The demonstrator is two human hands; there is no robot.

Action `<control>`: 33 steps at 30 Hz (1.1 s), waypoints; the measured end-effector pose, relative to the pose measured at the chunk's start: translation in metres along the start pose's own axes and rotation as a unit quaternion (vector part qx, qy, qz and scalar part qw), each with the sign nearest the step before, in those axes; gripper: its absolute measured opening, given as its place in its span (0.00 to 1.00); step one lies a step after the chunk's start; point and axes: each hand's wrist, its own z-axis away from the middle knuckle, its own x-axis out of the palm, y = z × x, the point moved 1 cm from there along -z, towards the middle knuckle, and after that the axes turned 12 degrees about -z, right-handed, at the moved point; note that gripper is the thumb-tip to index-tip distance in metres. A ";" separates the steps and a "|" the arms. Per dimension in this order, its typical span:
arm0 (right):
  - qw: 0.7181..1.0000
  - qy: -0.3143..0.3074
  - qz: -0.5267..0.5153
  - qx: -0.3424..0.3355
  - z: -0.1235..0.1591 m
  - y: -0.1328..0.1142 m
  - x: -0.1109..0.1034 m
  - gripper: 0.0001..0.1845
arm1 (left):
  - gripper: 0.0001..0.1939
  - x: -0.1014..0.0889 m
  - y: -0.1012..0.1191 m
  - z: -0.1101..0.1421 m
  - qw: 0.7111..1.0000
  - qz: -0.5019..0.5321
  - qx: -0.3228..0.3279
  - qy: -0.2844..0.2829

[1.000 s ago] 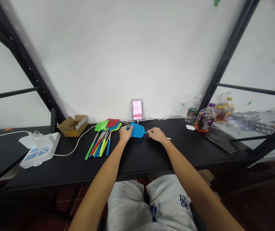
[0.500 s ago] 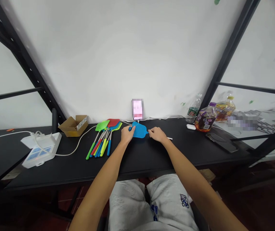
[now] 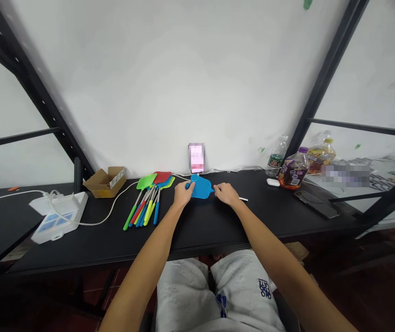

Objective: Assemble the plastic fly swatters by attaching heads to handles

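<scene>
Along the black table [image 3: 211, 226], the blue swatter [image 3: 202, 187] runs sideways, pointing left.

Blue swatter [image 3: 201, 187]: flat mesh head, finely perforated, rounded corners. Held sideways at middle of black tabletop [image 3: 204, 221], touching or raised not clear. Left hand [image 3: 183, 192] grips head's 9 o'clock edge. Narrow blue neck [image 3: 212, 190] tapers toward 3 o'clock, pinched in right hand [image 3: 226, 192]. Silvery rod [image 3: 243, 199] shows past right hand, near 4 o'clock; link to neck hidden. Small blue piece [image 3: 187, 185] by left thumb, 9 o'clock; what it belongs to unclear.
</scene>
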 end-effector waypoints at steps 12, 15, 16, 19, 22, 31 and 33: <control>0.996 0.041 0.077 -0.023 0.005 -0.006 0.004 0.28 | 0.17 0.003 0.001 0.000 0.987 0.112 -0.108 -0.049; 0.994 0.045 0.097 -0.028 0.007 -0.009 0.003 0.29 | 0.17 0.006 -0.002 0.000 0.983 0.131 -0.120 -0.050; 0.993 0.046 0.102 -0.030 0.007 -0.009 0.003 0.29 | 0.17 0.007 -0.003 0.000 0.981 0.137 -0.125 -0.050; 0.993 0.053 0.104 -0.033 0.008 -0.010 0.003 0.28 | 0.17 0.008 -0.004 0.000 0.979 0.146 -0.132 -0.052; 0.994 0.058 0.089 -0.025 0.007 -0.009 0.003 0.27 | 0.18 0.008 -0.001 0.000 0.982 0.142 -0.115 -0.056; 0.992 0.123 0.033 0.008 0.008 -0.013 0.001 0.26 | 0.20 0.002 0.016 0.004 0.991 0.107 -0.077 -0.037; 0.987 0.160 0.007 -0.004 0.009 -0.015 -0.002 0.25 | 0.21 0.002 0.019 0.005 0.992 0.087 -0.085 -0.015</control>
